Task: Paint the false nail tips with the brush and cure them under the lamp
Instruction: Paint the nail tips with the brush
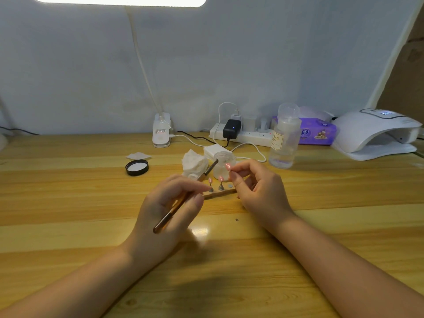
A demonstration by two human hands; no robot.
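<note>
Two bare forearms reach over a wooden bench (321, 187). The left hand (169, 207) has a curled grip around a brown brush (183, 198), which slants up and away so its dark tip sits near a small clear jar (223, 165). The right hand (259, 189) pinches a pink nail tip (227, 166) between thumb and forefinger, raised just in front of the jar. Between the hands lies a small wooden holder (220, 193) with two more pink nail tips (221, 179) standing upright on little stands. A crumpled white tissue (195, 162) sits just left of the jar, and a black lid (137, 167) lies further left. At the far right stands the white curing lamp (376, 134), well apart from the hands. Beside it are a clear bottle (284, 138), a purple wipes pack (317, 133) and a white power strip (243, 135) against the wall
</note>
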